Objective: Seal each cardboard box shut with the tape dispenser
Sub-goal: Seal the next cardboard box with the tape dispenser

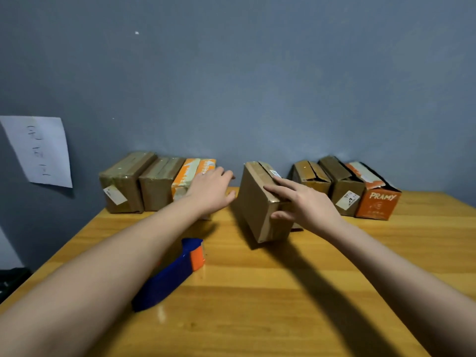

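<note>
Right hand point(306, 204) has its grip on a plain brown box point(260, 204) at the middle of the tabletop point(283, 292): fingers spread across the top, thumb on the near end face. Box sits tilted, leaning to the right, its left side lifted. Left hand point(211, 191) is spread and grasping nothing, hovering just left of that box, in front of an orange-and-white box.

Near left: blue and orange tape dispenser point(172, 274) lies on the tabletop under the left forearm, untouched.

Far left, against the wall: three boxes point(144, 184) in a row, closed, with glossy tape across the tops of the two brown ones. Far right: three more boxes point(345, 186), flaps loose or gaping, one orange and marked PRAMY.

Judgement: step in hand is positioning the next box for taping; left row looks done, right row looks pending.

Next move calls for setting the box flat, flaps pressed closed, then the left hand dropping back to take up the dispenser and run tape along the top seam.
</note>
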